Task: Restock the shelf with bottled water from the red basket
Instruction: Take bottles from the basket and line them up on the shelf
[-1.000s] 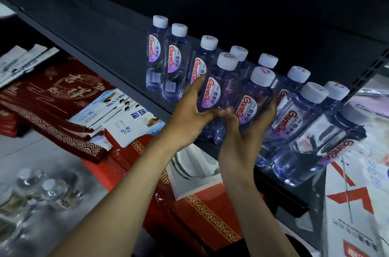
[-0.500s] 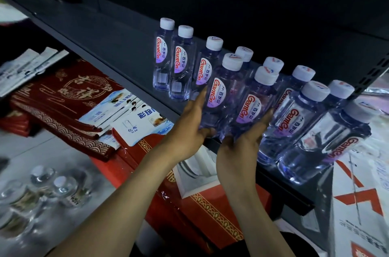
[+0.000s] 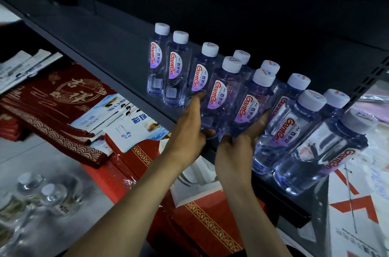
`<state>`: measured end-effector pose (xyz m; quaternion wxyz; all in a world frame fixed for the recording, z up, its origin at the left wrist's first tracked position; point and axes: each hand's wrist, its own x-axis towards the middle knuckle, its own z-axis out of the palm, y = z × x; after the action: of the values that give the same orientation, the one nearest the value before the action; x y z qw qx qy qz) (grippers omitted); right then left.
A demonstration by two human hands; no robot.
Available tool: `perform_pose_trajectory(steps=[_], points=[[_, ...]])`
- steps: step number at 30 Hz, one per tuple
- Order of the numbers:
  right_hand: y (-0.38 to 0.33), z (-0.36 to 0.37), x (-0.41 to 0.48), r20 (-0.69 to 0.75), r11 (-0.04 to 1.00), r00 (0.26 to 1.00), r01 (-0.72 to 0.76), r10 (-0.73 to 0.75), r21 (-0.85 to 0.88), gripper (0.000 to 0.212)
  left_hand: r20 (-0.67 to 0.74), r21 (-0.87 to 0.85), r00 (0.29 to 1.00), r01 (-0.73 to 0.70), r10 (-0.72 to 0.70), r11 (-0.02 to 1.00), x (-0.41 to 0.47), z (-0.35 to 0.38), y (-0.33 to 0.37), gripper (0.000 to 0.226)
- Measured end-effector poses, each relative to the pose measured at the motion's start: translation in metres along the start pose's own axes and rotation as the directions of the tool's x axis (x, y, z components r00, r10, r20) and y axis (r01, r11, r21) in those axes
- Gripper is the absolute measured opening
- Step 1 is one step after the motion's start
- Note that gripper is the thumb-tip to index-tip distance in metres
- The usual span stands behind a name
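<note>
Several clear water bottles with white caps and red "Ganten" labels stand in rows on the dark metal shelf (image 3: 117,50). My left hand (image 3: 189,130) grips the base of one front-row bottle (image 3: 221,96), fingers up its left side, thumb at its foot. My right hand (image 3: 237,147) grips the base of the neighbouring bottle (image 3: 250,107), fingers along its right side. Both bottles stand at the shelf's front edge. The red basket is out of view.
Bare shelf stretches left of the bottle row. Below the shelf lie red gift boxes (image 3: 52,96) and white-blue packets (image 3: 134,128). Blurred clear bottles (image 3: 48,193) sit low on the left. A white carton with red marks (image 3: 357,204) is at the lower right.
My hands slid down from the bottles' labels to their bases, and the two bottles settled further in on the shelf beside the others.
</note>
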<state>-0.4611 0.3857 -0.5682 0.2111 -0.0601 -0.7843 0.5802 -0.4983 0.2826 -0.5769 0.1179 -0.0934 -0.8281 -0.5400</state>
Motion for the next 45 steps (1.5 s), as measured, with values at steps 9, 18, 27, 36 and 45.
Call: perform_pose_trajectory(steps=[9,18,27,36,45], points=[[-0.006,-0.010,-0.011,0.078,0.994,0.996,-0.044,0.037,0.096,0.107,-0.063,0.113,0.998,-0.017,0.025,0.993,-0.009,-0.001,0.010,0.084],[-0.022,-0.021,-0.061,0.193,0.992,0.978,-0.098,0.081,0.079,0.085,-0.044,0.427,0.999,0.017,0.002,0.904,-0.039,-0.022,0.022,0.065],[-0.075,0.063,-0.107,0.489,0.907,0.846,0.357,-0.213,-0.223,0.054,-0.344,0.854,0.938,0.333,-0.048,0.400,-0.121,-0.139,0.004,0.051],[-0.103,0.183,-0.226,0.832,0.762,0.445,0.646,-0.331,-0.042,0.047,-0.630,0.746,0.745,0.659,-0.220,0.097,-0.290,-0.298,-0.026,0.037],[-0.096,0.284,-0.427,0.915,0.629,-0.102,0.696,-0.389,0.345,0.037,-0.854,0.332,0.212,0.925,-0.476,-0.184,-0.523,-0.394,-0.073,0.034]])
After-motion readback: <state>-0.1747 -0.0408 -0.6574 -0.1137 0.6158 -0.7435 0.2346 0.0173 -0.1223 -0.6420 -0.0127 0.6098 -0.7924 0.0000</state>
